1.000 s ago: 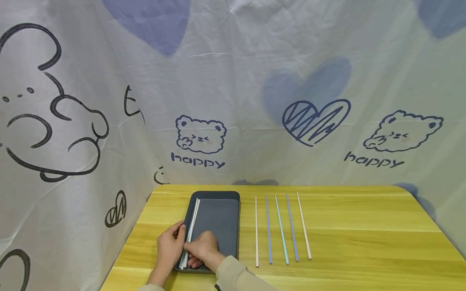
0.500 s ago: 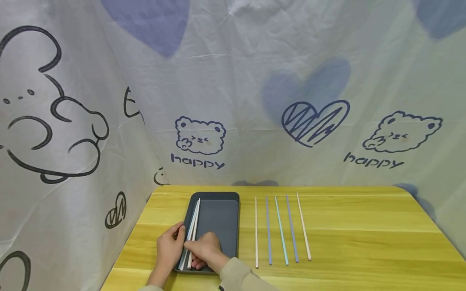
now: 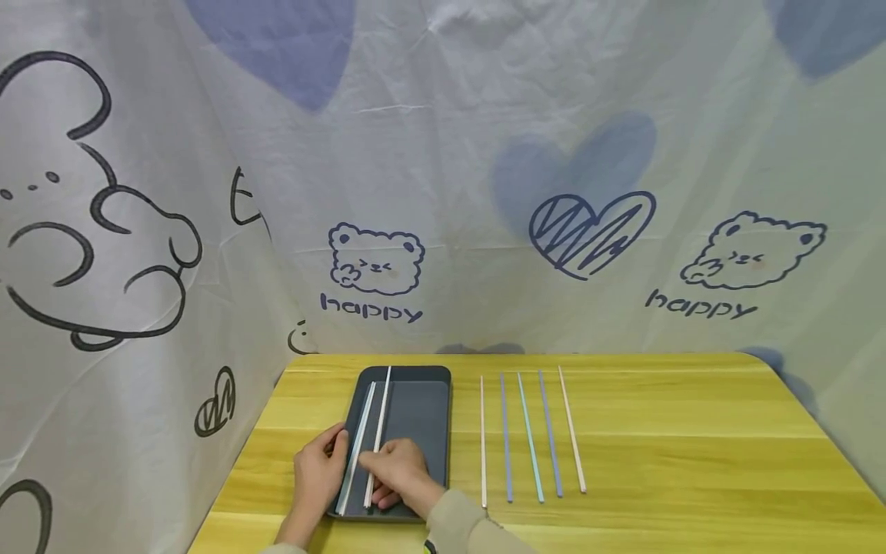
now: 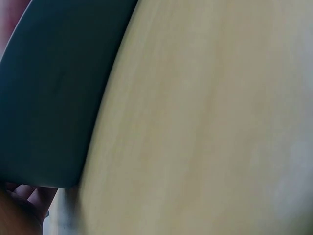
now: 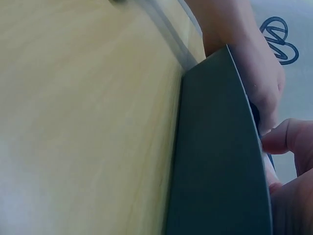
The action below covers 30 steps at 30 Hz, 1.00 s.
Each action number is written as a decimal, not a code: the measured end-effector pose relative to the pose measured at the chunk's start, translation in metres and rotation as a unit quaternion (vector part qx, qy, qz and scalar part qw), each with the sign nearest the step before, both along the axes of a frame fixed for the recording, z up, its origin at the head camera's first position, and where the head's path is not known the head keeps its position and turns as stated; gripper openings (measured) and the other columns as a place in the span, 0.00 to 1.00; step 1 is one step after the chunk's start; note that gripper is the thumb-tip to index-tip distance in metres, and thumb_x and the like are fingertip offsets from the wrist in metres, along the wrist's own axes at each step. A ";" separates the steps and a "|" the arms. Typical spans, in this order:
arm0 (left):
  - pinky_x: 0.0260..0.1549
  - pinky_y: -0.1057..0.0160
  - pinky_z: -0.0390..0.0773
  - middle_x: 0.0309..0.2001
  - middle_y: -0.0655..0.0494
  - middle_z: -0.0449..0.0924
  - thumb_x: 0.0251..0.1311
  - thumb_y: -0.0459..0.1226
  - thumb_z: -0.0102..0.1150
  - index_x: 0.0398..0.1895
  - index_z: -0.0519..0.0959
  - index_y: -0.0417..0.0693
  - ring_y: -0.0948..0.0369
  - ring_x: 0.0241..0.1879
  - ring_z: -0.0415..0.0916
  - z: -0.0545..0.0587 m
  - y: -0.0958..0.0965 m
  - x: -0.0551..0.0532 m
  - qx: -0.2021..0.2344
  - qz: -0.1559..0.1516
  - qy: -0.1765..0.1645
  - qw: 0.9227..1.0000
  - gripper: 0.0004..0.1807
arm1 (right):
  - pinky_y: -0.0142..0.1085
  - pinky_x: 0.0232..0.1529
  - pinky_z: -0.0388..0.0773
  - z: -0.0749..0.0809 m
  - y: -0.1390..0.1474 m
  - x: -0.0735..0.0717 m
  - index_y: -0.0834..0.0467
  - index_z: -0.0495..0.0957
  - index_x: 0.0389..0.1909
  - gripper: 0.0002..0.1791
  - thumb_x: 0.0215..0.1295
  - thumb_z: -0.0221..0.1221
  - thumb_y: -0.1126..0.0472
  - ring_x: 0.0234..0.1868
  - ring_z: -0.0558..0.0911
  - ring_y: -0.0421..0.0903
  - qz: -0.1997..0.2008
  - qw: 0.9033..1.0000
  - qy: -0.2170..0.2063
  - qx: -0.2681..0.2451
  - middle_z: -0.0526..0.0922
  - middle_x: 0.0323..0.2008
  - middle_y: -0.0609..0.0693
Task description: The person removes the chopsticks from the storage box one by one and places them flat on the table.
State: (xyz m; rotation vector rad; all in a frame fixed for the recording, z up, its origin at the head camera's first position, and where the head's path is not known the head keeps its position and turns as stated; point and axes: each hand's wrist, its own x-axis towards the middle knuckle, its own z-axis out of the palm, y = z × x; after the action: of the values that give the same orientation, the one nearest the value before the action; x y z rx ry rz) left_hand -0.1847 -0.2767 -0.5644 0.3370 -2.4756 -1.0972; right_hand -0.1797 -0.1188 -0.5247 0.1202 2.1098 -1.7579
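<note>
A dark grey tray (image 3: 415, 415) lies at the left of the table. My left hand (image 3: 318, 469) holds the tray's left rim near its front end. Inside, several pale chopsticks (image 3: 360, 431) lie close together along the left wall. My right hand (image 3: 401, 471), over the front half of the tray, pinches white chopstick (image 3: 383, 408) between thumb and fingers. It lies apart from the others, its far end over the tray's back rim; whether it is one stick or two together, I cannot tell. The right wrist view shows the tray's outer wall (image 5: 220, 147) and both hands, but hides the sticks.
Right of the tray, several chopsticks lie spaced in a row on the wooden table (image 3: 664, 446): a pinkish-white one (image 3: 483, 438), a blue one (image 3: 507, 438), a light blue one (image 3: 530, 438), another blue one (image 3: 550, 431) and another pinkish-white one (image 3: 572, 431). A printed cloth (image 3: 471, 154) hangs behind.
My right hand has drawn the white chopstick away from the bundle to the right, and its far end has moved toward the back rim. The left hand stays at the tray's rim.
</note>
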 end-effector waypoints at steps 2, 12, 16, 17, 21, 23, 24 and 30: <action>0.36 0.63 0.85 0.45 0.39 0.91 0.74 0.36 0.60 0.57 0.86 0.37 0.50 0.42 0.89 0.000 0.000 0.000 0.002 0.001 0.001 1.000 0.16 | 0.33 0.12 0.77 0.000 0.003 -0.001 0.52 0.75 0.16 0.12 0.56 0.65 0.60 0.08 0.76 0.37 0.004 1.000 -0.002 -0.003 0.76 0.12 0.46; 0.37 0.64 0.85 0.46 0.39 0.91 0.74 0.37 0.61 0.57 0.87 0.38 0.50 0.43 0.89 -0.001 0.000 0.001 0.009 0.003 0.004 1.000 0.16 | 0.37 0.15 0.81 -0.004 0.016 -0.004 0.56 0.75 0.25 0.05 0.55 0.63 0.65 0.10 0.76 0.39 0.008 0.999 0.004 -0.051 0.76 0.14 0.48; 0.38 0.65 0.84 0.47 0.39 0.91 0.74 0.37 0.61 0.57 0.87 0.38 0.50 0.43 0.89 -0.001 0.000 0.000 0.012 0.005 0.005 1.000 0.16 | 0.40 0.16 0.83 -0.002 0.022 -0.007 0.57 0.76 0.27 0.04 0.55 0.62 0.65 0.11 0.76 0.40 0.008 0.998 0.003 -0.058 0.76 0.15 0.49; 0.38 0.65 0.84 0.47 0.39 0.91 0.75 0.37 0.61 0.57 0.87 0.38 0.50 0.43 0.89 -0.001 0.000 0.000 0.013 0.005 0.004 1.000 0.16 | 0.40 0.16 0.83 -0.001 0.023 -0.007 0.57 0.76 0.27 0.03 0.55 0.62 0.65 0.11 0.76 0.40 0.006 0.998 0.003 -0.058 0.76 0.15 0.49; 0.39 0.63 0.85 0.48 0.38 0.90 0.75 0.37 0.61 0.57 0.87 0.37 0.49 0.44 0.89 0.000 -0.001 -0.001 0.015 0.006 0.007 1.000 0.16 | 0.41 0.17 0.83 0.002 0.028 -0.009 0.58 0.77 0.29 0.03 0.54 0.61 0.65 0.12 0.75 0.41 0.007 0.998 0.003 -0.063 0.76 0.16 0.50; 0.39 0.63 0.86 0.48 0.37 0.90 0.74 0.37 0.61 0.57 0.87 0.37 0.48 0.45 0.89 0.000 -0.001 -0.001 0.016 0.005 0.006 1.000 0.16 | 0.40 0.17 0.83 0.004 0.031 -0.009 0.58 0.77 0.30 0.02 0.55 0.61 0.65 0.12 0.76 0.41 0.010 0.998 0.002 -0.063 0.76 0.17 0.50; 0.39 0.63 0.86 0.48 0.37 0.90 0.74 0.36 0.61 0.56 0.87 0.37 0.48 0.45 0.90 0.000 0.000 0.000 0.016 0.006 0.005 1.000 0.15 | 0.40 0.17 0.83 0.004 0.032 -0.009 0.58 0.77 0.30 0.02 0.55 0.61 0.65 0.12 0.76 0.41 0.012 0.998 0.001 -0.062 0.76 0.17 0.50; 0.37 0.66 0.85 0.48 0.38 0.90 0.74 0.36 0.60 0.56 0.87 0.37 0.48 0.44 0.90 -0.001 0.000 0.000 0.019 0.006 0.000 1.000 0.15 | 0.38 0.16 0.83 0.012 0.038 -0.009 0.58 0.77 0.31 0.03 0.56 0.60 0.65 0.13 0.76 0.41 0.016 0.997 0.007 -0.070 0.77 0.17 0.50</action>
State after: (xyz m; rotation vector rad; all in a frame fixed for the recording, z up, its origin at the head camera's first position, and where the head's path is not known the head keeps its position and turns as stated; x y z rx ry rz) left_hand -0.1847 -0.2763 -0.5656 0.3636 -2.4521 -1.1401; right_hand -0.1886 -0.0806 -0.5132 0.0354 1.9806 -1.8856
